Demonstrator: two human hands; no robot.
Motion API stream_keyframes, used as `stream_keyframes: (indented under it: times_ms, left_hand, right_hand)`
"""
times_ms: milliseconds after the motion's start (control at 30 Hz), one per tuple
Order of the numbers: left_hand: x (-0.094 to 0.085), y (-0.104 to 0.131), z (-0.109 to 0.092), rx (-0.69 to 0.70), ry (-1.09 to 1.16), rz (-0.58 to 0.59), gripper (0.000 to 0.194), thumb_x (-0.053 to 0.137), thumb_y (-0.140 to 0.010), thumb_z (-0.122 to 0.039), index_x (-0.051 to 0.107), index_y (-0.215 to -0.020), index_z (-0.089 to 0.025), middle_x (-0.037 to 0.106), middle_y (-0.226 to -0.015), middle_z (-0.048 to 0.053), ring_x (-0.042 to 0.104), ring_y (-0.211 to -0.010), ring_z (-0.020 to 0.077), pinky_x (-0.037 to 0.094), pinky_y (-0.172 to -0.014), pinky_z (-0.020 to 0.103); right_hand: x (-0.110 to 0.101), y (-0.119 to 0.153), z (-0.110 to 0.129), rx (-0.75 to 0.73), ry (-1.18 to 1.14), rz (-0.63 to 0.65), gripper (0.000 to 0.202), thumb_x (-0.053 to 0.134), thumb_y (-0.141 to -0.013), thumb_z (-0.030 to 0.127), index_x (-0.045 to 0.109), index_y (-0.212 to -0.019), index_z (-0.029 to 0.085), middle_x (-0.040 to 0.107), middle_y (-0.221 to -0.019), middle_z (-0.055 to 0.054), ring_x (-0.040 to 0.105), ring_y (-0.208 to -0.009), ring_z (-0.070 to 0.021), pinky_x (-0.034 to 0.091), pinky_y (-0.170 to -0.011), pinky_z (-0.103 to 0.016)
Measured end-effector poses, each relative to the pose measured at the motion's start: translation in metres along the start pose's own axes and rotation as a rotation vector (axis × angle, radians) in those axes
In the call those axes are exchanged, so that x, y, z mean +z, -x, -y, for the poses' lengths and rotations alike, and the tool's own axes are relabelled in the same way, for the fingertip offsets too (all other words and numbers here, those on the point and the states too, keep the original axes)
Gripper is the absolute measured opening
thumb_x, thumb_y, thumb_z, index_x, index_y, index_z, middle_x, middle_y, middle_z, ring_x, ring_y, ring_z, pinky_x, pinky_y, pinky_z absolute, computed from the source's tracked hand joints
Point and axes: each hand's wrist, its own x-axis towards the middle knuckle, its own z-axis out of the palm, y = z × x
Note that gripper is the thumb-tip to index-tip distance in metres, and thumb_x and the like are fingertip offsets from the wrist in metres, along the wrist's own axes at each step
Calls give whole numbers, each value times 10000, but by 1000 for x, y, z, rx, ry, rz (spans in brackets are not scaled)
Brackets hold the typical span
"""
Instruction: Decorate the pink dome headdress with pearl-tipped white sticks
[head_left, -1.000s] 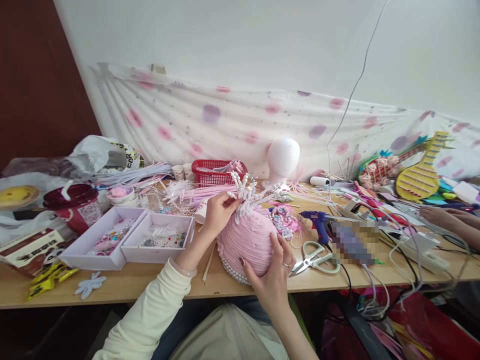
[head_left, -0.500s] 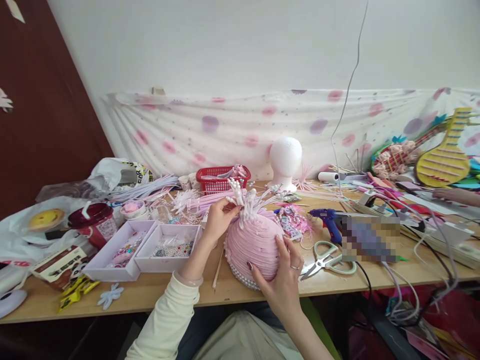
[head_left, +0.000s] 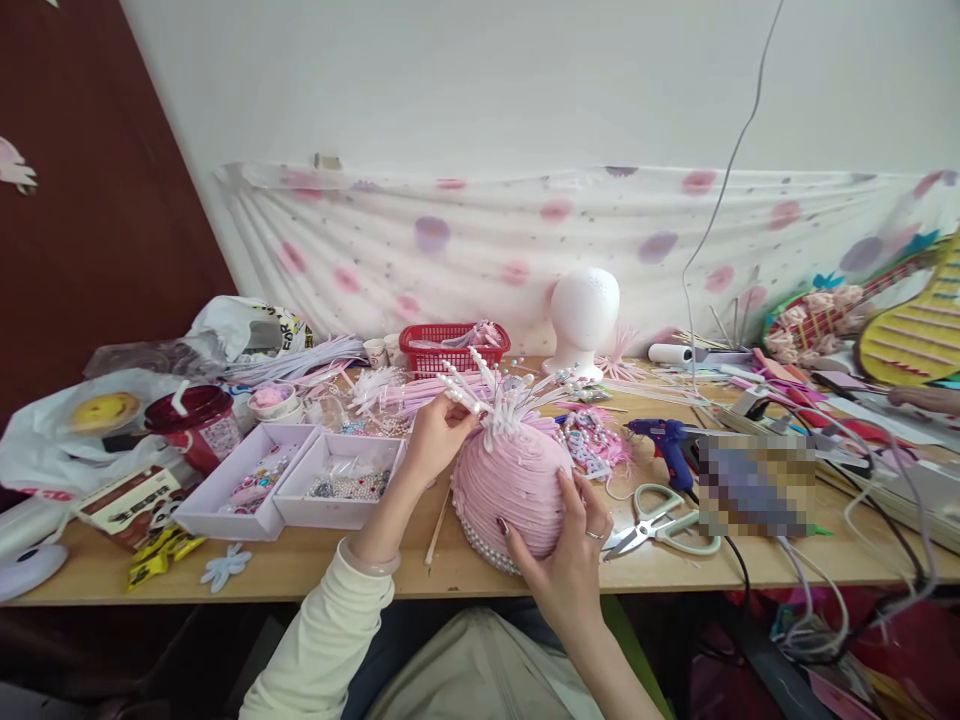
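Note:
A pink, cord-covered dome [head_left: 506,490] with a row of pearl beads around its lower edge sits at the table's front edge. White stems with pearl tips [head_left: 504,410] fan out from its top. My left hand [head_left: 444,435] pinches one of the white stems at the upper left of the dome. Against the dome's right side rests my right hand [head_left: 566,540], thumb and fingers spread around the curve and gripping it. The dome's far side is hidden.
Scissors [head_left: 660,525] and a blue glue gun [head_left: 667,445] lie to the right. A white foam head [head_left: 585,320] and a red basket [head_left: 454,350] stand behind. Left are white bead boxes [head_left: 337,505] and a lidded cup [head_left: 196,425]. Another person's hand [head_left: 926,398] is far right.
The camera view has shifted slightly. The white stems by my left hand now lean further out to the left. My right hand keeps its hold on the dome.

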Motion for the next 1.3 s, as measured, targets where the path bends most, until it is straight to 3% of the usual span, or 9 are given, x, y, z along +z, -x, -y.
stream_keyframes:
  times_ms: [300, 533, 867, 1300]
  left_hand:
    - [3, -2, 5, -16, 142, 50, 154, 664, -725, -107, 642, -869, -157, 766, -857, 71, 733, -806, 205, 583, -766, 335]
    - [0, -2, 2, 56, 74, 93, 165, 612, -744, -69, 685, -854, -169, 767, -894, 59, 737, -826, 199, 592, -783, 329]
    - [7, 0, 8, 82, -29, -14, 168, 637, -721, -47, 635, -837, -169, 755, -780, 55, 733, -727, 204, 589, -683, 314]
    - [11, 2, 6, 118, -46, -25, 144, 628, -745, -58, 625, -815, -183, 753, -776, 41, 728, -718, 191, 579, -671, 289]
  right_hand:
    - [-2, -4, 2, -11, -8, -1, 771, 638, -828, 491, 304, -1468, 219, 390, -1374, -199, 402, -1251, -371, 382, -975, -614]
    - [-2, -1, 1, 1, -26, 21, 776, 648, -826, 474, 297, -1473, 228, 363, -1389, -196, 364, -1288, -375, 378, -986, -601]
    - [-2, -2, 0, 27, -26, 22, 787, 647, -816, 499, 319, -1471, 209, 368, -1395, -206, 345, -1300, -397, 348, -995, -610]
    - [-3, -1, -2, 21, -32, 27, 799, 647, -814, 512, 321, -1476, 203, 359, -1405, -212, 343, -1309, -405, 333, -1008, -626]
